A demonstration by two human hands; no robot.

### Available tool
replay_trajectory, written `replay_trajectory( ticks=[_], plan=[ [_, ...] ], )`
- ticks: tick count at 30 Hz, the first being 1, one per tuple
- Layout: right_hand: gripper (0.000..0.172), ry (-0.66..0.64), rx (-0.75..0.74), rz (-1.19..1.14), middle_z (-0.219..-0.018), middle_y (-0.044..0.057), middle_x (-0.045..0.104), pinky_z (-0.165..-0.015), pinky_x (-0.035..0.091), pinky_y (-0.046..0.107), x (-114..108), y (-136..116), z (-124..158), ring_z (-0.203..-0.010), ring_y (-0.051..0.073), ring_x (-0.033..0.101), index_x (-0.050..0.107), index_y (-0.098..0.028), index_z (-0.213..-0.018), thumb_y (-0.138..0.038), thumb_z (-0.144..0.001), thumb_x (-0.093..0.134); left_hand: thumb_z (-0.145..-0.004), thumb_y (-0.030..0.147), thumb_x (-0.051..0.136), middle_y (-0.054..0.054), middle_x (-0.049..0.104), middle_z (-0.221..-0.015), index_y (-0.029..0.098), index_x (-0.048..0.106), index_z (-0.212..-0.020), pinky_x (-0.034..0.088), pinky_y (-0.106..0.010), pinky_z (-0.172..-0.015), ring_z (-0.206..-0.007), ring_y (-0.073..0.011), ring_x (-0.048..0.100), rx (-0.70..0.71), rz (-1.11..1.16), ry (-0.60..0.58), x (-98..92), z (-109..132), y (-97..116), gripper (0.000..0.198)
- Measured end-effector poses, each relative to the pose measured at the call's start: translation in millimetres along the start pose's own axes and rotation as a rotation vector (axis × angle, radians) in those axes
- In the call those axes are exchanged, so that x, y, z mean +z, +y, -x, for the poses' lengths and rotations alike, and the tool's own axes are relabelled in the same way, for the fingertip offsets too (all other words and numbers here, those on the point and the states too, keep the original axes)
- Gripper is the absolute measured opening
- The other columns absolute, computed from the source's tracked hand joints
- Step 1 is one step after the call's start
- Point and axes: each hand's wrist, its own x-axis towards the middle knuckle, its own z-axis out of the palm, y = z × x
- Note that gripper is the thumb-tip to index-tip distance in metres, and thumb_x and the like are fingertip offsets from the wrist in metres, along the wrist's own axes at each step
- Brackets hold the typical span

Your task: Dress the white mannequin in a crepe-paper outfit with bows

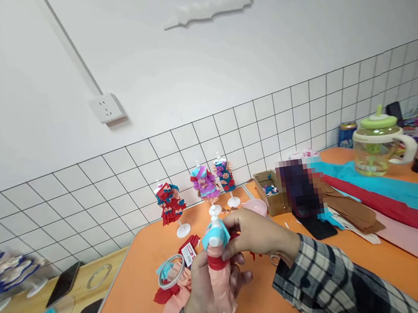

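Note:
In front of me stands a miniature dress form [224, 293], dressed in pink with a light-blue collar piece [222, 232] at the neck. A red strip [217, 263] circles its waist. My left hand [201, 291] is wrapped round the form's lower body from the left. On its right side my right hand [252, 233] is closed, thumb and finger pinching red material against the upper body; the fingertips are partly hidden. Left of the form lies a white ring like a tape roll [170, 257], over pink, red and blue scraps [166, 293]. A white printed label [188, 254] lies beside it.
Three dressed forms [172, 205] stand along the back edge. A cardboard box [276, 201] and a pink bowl [256, 205] are behind my right hand. Coloured strips [388, 204] cover the right side, near a green-lidded jug [375, 150]. A wooden table [113, 292] adjoins on the left.

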Motion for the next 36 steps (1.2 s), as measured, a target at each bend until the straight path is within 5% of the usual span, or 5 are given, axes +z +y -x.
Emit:
replay_trajectory(
  ticks=[4, 8, 20, 26, 36],
  plan=[
    [0.031, 0.089, 0.003, -0.074, -0.074, 0.0, 0.068, -0.061, 0.05, 0.027, 3, 8, -7, -0.065, 0.015, 0.062, 0.07, -0.016, -0.08, -0.033, -0.059, 0.085, -0.075, 0.032, 0.063, -0.006, 0.067, -0.067, 0.012, 0.069, -0.077, 0.053, -0.039, -0.071, -0.056, -0.0189, 0.063, 0.198, -0.194, 0.191, 2.8, -2, 13, 0.022],
    [0.03, 0.146, -0.062, -0.03, -0.08, 0.002, 0.07, -0.076, 0.051, 0.032, 5, 0, -4, -0.081, 0.019, 0.065, 0.072, -0.016, -0.081, -0.034, -0.06, 0.085, -0.079, 0.038, 0.07, -0.008, 0.07, -0.099, 0.017, 0.07, -0.105, 0.051, -0.036, -0.086, -0.093, -0.0258, 0.066, 0.603, -0.454, 0.127, -8.5, 8, 35, 0.034],
    [0.01, 0.461, -0.263, 0.414, -0.077, -0.001, 0.072, -0.064, 0.042, 0.024, 23, -17, 12, -0.073, 0.013, 0.062, 0.073, -0.02, -0.077, -0.029, -0.075, 0.076, -0.072, 0.031, 0.08, -0.011, 0.071, -0.097, 0.018, 0.065, -0.116, 0.056, -0.03, -0.077, -0.088, -0.0248, 0.068, 0.614, -0.747, 0.061, -7.6, 25, 53, 0.049],
    [0.008, 0.374, -0.318, 0.772, -0.077, -0.001, 0.07, -0.063, 0.035, 0.024, 22, -29, 26, -0.074, 0.013, 0.059, 0.072, -0.023, -0.081, -0.028, -0.084, 0.067, -0.076, 0.03, 0.077, -0.011, 0.071, -0.099, 0.019, 0.064, -0.116, 0.056, -0.031, -0.079, -0.092, -0.0255, 0.068, 0.597, -0.844, 0.108, -5.2, 31, 58, 0.044],
    [0.01, 0.4, -0.232, 0.781, -0.074, -0.004, 0.07, -0.058, 0.031, 0.024, 29, -35, 35, -0.069, 0.011, 0.059, 0.072, -0.026, -0.082, -0.023, -0.085, 0.063, -0.075, 0.03, 0.078, -0.007, 0.072, -0.097, 0.022, 0.063, -0.114, 0.057, -0.028, -0.077, -0.087, -0.0208, 0.067, 0.66, -0.863, 0.136, -1.1, 32, 52, 0.043]
  ],
)
